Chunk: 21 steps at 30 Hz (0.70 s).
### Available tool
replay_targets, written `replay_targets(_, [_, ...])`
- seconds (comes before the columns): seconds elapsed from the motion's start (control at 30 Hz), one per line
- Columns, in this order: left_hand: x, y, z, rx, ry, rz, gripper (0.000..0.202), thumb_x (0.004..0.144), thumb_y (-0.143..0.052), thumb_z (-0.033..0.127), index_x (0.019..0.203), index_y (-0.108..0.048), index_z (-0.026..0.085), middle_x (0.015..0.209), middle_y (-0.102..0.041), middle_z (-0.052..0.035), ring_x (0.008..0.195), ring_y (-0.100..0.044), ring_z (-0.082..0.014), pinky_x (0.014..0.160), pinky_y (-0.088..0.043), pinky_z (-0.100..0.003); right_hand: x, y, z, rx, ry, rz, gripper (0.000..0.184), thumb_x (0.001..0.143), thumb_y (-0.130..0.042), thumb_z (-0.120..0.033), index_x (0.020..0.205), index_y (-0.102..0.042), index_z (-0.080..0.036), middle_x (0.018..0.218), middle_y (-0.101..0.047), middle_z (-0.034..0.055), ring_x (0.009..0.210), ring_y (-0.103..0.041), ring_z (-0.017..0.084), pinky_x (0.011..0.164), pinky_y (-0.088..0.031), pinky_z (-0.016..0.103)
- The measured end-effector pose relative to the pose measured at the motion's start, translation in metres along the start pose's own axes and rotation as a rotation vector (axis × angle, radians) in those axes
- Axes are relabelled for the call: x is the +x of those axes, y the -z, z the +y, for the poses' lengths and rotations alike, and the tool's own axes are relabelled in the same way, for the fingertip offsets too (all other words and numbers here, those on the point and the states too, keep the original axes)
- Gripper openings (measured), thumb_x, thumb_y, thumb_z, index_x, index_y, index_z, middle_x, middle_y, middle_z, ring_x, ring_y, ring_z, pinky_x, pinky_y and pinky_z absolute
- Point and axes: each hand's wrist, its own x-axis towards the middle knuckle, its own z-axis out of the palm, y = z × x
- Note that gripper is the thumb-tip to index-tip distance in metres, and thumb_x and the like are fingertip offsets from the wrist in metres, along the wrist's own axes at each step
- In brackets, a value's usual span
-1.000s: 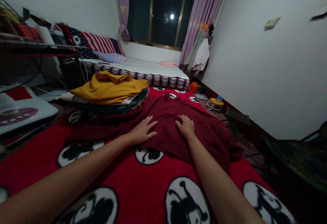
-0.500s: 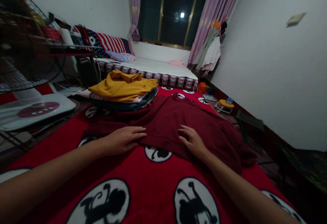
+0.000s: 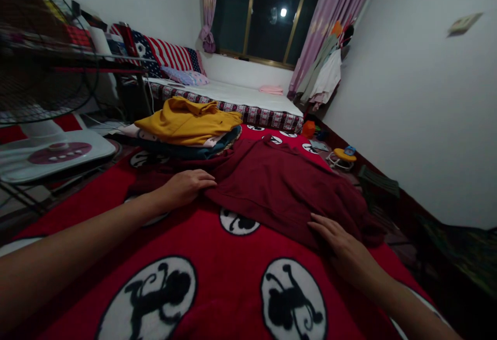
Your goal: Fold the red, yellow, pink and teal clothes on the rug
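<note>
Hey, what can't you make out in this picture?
In the head view:
Left hand and right hand: their undersides are hidden by the hands themselves, so any pinch on the maroon garment is unclear.
Lower folded clothes: mostly covered by the yellow garment.
Fan: cut off by the left edge, its head blurred.
Blue object on the yellow stool: too small to identify.

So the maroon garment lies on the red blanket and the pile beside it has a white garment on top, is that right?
No, the head view shows a yellow garment topping the pile. The maroon garment does lie on the red blanket beside it.
</note>
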Motion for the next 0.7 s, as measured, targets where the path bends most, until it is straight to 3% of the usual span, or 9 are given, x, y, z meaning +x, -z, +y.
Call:
replay_targets(0.1, [0.008, 0.002, 0.001, 0.033, -0.031, 0.004, 0.04, 0.082, -0.044, 0.006, 0.11, -0.067, 0.022, 0.112, -0.068, -0.0043, 0.103, -0.06, -0.018, 0.093, -0.045, -0.032, 0.011, -0.004, 0.007, 0.018, 0.004, 0.095, 0.065, 0.064, -0.035, 0.003, 0.119, -0.061, -0.022, 0.127, -0.058, 0.007, 0.118, -0.052, 0.021, 0.097, -0.048, 0.039])
replay_targets(0.2, [0.014, 0.011, 0.001, 0.091, -0.082, -0.007, 0.042, 0.077, -0.047, 0.003, 0.108, -0.067, 0.024, 0.106, -0.07, -0.0033, 0.098, -0.061, -0.0182, 0.096, -0.041, -0.034, 0.021, 0.008, 0.017, 0.127, -0.002, 0.189, 0.052, 0.064, -0.038, -0.001, 0.102, -0.067, -0.022, 0.107, -0.066, 0.0066, 0.101, -0.061, 0.02, 0.085, -0.052, 0.034])
replay_targets(0.33, [0.02, 0.042, 0.009, 0.079, -0.069, 0.004, 0.036, 0.081, -0.047, 0.008, 0.105, -0.068, 0.025, 0.102, -0.07, -0.004, 0.094, -0.061, -0.0174, 0.089, -0.043, -0.03, 0.026, 0.05, 0.028, 0.259, -0.039, 0.313, 0.036, 0.064, -0.043, -0.008, 0.088, -0.066, -0.02, 0.094, -0.067, 0.0063, 0.09, -0.064, 0.02, 0.08, -0.05, 0.032])
replay_targets(0.43, [0.018, 0.069, 0.019, 0.022, -0.029, -0.018, 0.031, 0.084, -0.046, 0.014, 0.102, -0.069, 0.023, 0.098, -0.069, -0.005, 0.089, -0.062, -0.0172, 0.081, -0.045, -0.026, 0.021, 0.081, 0.03, 0.288, -0.086, 0.322, 0.025, 0.066, -0.048, -0.013, 0.083, -0.065, -0.021, 0.089, -0.068, 0.0071, 0.084, -0.063, 0.022, 0.076, -0.049, 0.032])
replay_targets(0.53, [0.01, 0.082, 0.031, -0.049, -0.031, -0.097, 0.032, 0.083, -0.045, 0.012, 0.101, -0.068, 0.024, 0.094, -0.068, -0.0032, 0.085, -0.061, -0.0152, 0.075, -0.044, -0.022, 0.01, 0.087, 0.031, 0.349, -0.106, 0.203, 0.02, 0.067, -0.052, -0.015, 0.081, -0.065, -0.021, 0.085, -0.067, 0.0068, 0.078, -0.063, 0.021, 0.07, -0.049, 0.03])
replay_targets(0.7, [-0.013, 0.069, 0.045, -0.122, -0.124, -0.286, 0.038, 0.075, -0.047, 0.002, 0.092, -0.07, 0.027, 0.087, -0.069, 0.0013, 0.083, -0.063, -0.0117, 0.071, -0.044, -0.018, -0.006, 0.068, 0.025, 0.362, -0.073, -0.209, 0.028, 0.066, -0.045, -0.01, 0.077, -0.069, -0.019, 0.08, -0.068, 0.0044, 0.076, -0.065, 0.019, 0.069, -0.049, 0.028])
